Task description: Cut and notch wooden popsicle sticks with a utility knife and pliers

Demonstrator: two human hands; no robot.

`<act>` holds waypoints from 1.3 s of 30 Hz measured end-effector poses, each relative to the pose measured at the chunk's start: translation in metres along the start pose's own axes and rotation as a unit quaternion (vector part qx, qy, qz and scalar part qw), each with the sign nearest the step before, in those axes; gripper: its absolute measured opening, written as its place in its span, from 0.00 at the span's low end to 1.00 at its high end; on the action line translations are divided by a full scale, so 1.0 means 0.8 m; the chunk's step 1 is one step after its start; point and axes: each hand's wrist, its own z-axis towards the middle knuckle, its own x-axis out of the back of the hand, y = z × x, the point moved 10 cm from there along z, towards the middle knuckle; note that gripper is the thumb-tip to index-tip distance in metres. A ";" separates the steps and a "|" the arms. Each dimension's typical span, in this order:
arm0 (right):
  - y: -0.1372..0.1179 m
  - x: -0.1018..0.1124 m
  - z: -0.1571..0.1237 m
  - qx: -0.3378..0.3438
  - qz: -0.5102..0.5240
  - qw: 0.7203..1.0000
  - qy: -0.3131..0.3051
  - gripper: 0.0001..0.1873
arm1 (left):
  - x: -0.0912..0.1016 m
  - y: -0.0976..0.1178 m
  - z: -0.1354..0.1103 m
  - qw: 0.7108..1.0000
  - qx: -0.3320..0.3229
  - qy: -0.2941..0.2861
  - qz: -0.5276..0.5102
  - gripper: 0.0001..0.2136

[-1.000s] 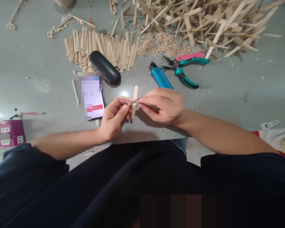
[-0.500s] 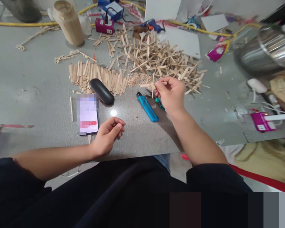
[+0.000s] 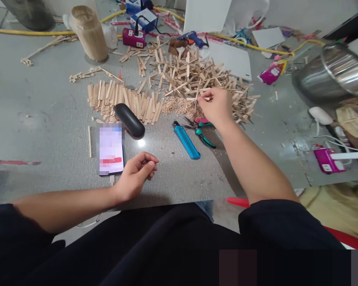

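Observation:
My right hand (image 3: 217, 107) pinches a small cross of wooden craft sticks (image 3: 196, 98) at the front edge of a large heap of similar pieces (image 3: 193, 71). Wood shavings (image 3: 177, 106) lie just left of the cross. Below that hand are pliers (image 3: 203, 133) with teal and red handles and a blue utility knife (image 3: 186, 140). My left hand (image 3: 137, 174) rests near the table's front edge with fingers curled in and the thumb against them, nothing visible in it. A lit phone (image 3: 111, 149) with a plugged-in cable lies beside it.
A black oval case (image 3: 129, 120) leans over a row of loose craft sticks (image 3: 107, 95). Further back are a tall jar (image 3: 91, 35), a purple socket block (image 3: 134, 37), a blue glue gun (image 3: 197, 39) and a white sheet (image 3: 232, 59). A metal pot (image 3: 325, 71) stands at right.
My right hand has moved up and away with the stick cross, toward the heap, uncovering more of the pliers. My left hand stays in place; the view has shifted slightly.

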 end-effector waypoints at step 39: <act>-0.095 -0.004 -0.161 -0.040 0.130 0.977 -0.165 0.21 | -0.020 0.170 -0.020 0.579 -0.318 0.049 0.749 0.13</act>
